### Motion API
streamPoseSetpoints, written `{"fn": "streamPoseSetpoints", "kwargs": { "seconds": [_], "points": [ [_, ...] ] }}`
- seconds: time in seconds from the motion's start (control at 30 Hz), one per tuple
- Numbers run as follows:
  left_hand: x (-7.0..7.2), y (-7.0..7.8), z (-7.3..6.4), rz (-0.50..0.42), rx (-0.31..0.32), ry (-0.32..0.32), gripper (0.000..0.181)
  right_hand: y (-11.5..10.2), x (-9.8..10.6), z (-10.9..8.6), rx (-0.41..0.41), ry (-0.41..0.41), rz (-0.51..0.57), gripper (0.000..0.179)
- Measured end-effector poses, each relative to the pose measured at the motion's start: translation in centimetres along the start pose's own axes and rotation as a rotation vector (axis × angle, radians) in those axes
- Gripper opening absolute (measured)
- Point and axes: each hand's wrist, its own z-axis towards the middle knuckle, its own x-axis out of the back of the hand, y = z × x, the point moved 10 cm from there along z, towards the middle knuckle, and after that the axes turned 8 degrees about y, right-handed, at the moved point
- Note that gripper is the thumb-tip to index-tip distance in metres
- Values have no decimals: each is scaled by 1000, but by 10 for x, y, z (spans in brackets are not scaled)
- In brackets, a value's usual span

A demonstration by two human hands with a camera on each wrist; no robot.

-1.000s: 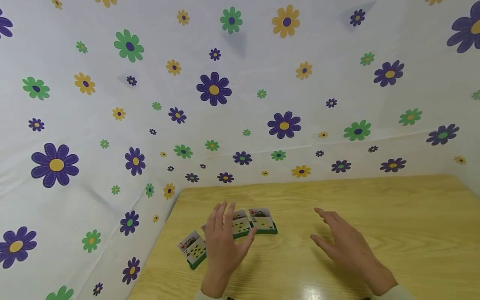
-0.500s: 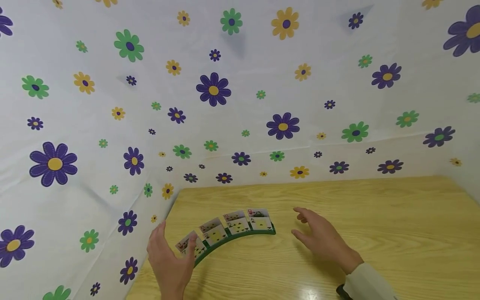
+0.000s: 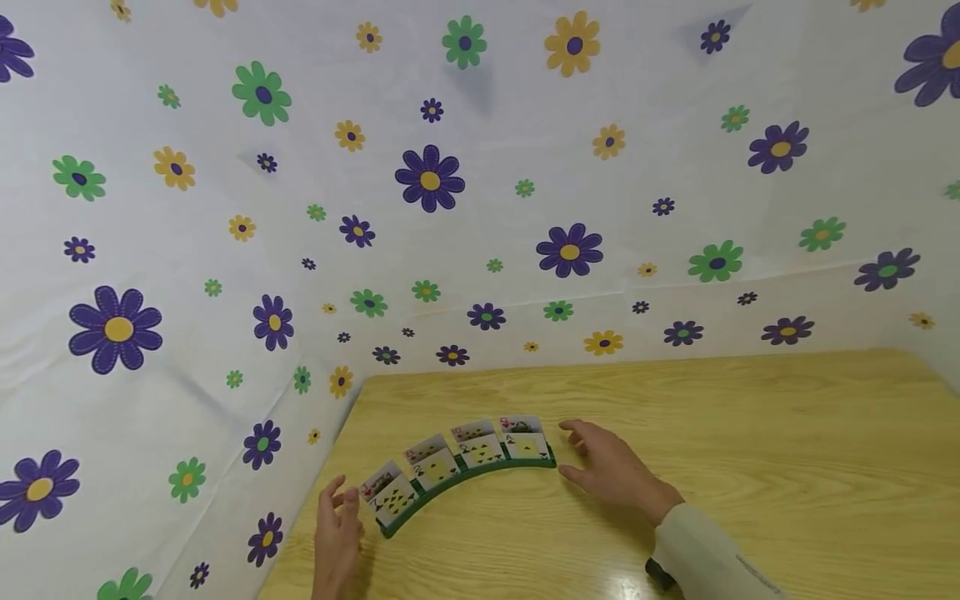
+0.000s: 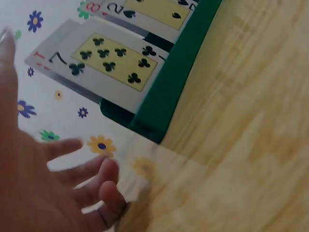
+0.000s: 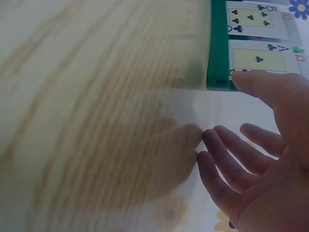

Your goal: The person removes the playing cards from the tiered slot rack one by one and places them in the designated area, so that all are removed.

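Note:
A curved green card holder (image 3: 467, 477) stands on the table with playing cards upright in two rows. Its front row shows the seven of clubs (image 4: 108, 63), the two of spades (image 4: 159, 14), the five of clubs (image 5: 251, 19) and the ace of clubs (image 5: 259, 58); cards with red marks peek out behind. My left hand (image 3: 337, 529) is just beyond the holder's left end, fingers loosely bent and holding nothing. At the right end, my right hand (image 3: 611, 468) has its thumb and fingers spread, the thumb tip overlapping the holder's end in the right wrist view.
The light wooden table (image 3: 712, 417) extends far to the right of the holder. A white sheet with printed flowers (image 3: 510, 233) hangs behind the table and along its left side. A dark band (image 3: 660, 573) shows at the right sleeve (image 3: 701, 546).
My left hand has moved left from in front of the cards to beside the holder's left end. My right hand has come left, close to its right end. The holder has stayed in place.

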Motion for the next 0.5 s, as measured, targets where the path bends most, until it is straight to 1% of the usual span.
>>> {"fn": "streamPoseSetpoints", "kwargs": {
  "seconds": [0.07, 0.1, 0.13, 0.2, 0.23, 0.3, 0.37, 0.47, 0.5],
  "points": [
    [-12, -8, -1, 48, 21, -93, 80, 3, -4, 4, -5, -15, -10, 63],
    [-16, -12, -2, 65, 39, -124, 80, 3, -6, 6, -8, -23, -12, 63],
    [-19, -15, -3, 93, 49, -141, 79, 4, -8, 7, -13, -30, -12, 64],
    [-22, -20, -4, 144, 48, -156, 81, 3, -12, 10, -11, -39, -25, 64],
    [-24, -20, -4, 163, 38, -160, 81, 2, -13, 11, -5, -41, -35, 64],
    [-28, -21, -5, 170, 29, -172, 79, 1, -15, 12, 3, -38, -61, 64],
    [-33, -19, -5, 173, 1, -185, 79, -1, -17, 14, 12, -35, -87, 62],
    [-38, -14, -5, 165, -19, -202, 71, 0, -19, 14, 7, -32, -112, 60],
    [-40, -11, -5, 169, -36, -205, 68, 1, -19, 14, 5, -33, -119, 59]
  ]
}}
